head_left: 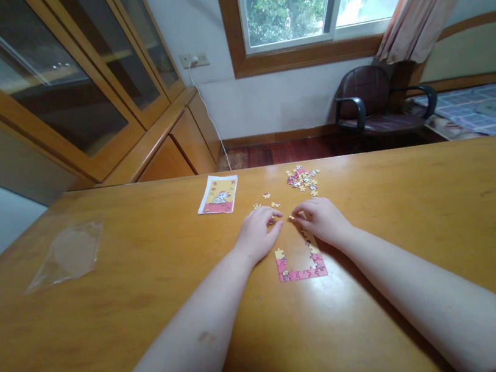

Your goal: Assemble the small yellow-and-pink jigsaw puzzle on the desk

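Observation:
A partly joined jigsaw puzzle frame (303,274) lies on the table, with a pink bottom edge and sides that turn yellow higher up. My right hand (324,219) is at the top of its right side, covering part of that edge. Between its thumb and fingertips is a small yellow puzzle piece (291,218). Just to the left, my left hand (258,234) curves over the table with thumb and fingers apart. Another small piece shows in the gap of that hand, apparently lying on the table. Several loose yellow pieces (275,205) lie beyond the left fingers.
A pile of loose puzzle pieces (303,179) sits near the table's far edge. Left of it lies a printed reference picture (218,195). A clear plastic bag (70,251) rests on the left of the wooden table (156,322). An armchair (367,98) stands beyond.

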{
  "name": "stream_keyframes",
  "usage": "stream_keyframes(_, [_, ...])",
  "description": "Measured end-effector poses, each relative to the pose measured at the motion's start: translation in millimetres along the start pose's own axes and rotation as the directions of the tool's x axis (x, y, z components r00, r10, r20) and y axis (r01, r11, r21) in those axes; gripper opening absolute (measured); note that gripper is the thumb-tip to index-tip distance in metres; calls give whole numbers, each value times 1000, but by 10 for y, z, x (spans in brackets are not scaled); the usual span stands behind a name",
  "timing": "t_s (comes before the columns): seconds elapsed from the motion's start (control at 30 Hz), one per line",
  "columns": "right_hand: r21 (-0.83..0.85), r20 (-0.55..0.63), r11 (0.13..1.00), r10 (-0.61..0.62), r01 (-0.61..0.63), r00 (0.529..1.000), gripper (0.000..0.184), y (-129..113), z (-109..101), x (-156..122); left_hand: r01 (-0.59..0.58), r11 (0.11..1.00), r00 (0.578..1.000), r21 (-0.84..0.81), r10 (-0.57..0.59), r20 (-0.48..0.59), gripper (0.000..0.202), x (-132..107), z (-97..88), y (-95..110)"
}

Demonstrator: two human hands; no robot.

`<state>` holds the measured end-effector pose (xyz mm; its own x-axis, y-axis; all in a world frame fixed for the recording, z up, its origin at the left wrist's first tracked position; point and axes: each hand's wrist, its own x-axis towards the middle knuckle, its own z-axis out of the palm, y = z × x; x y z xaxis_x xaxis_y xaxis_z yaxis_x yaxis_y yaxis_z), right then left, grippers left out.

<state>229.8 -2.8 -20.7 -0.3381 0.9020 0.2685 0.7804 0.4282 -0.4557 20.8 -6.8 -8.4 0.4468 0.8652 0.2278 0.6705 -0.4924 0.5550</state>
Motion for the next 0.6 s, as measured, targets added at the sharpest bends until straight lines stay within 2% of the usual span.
stream_keyframes(0.17, [-15,28,993,121,-121,992,11,-11,-2,16,-57,986,995,158,43,92,36,-38,21,12])
stream_keyframes(0.3, [1,37,990,144,-144,989,13,-24,11,16,-74,976,985,206,39,169,46,-54,47,6])
stream_keyframes(0.6, [23,45,990,135,-136,990,14,-20,34,19,-55,976,986,210,20,164,47,-53,80,-41])
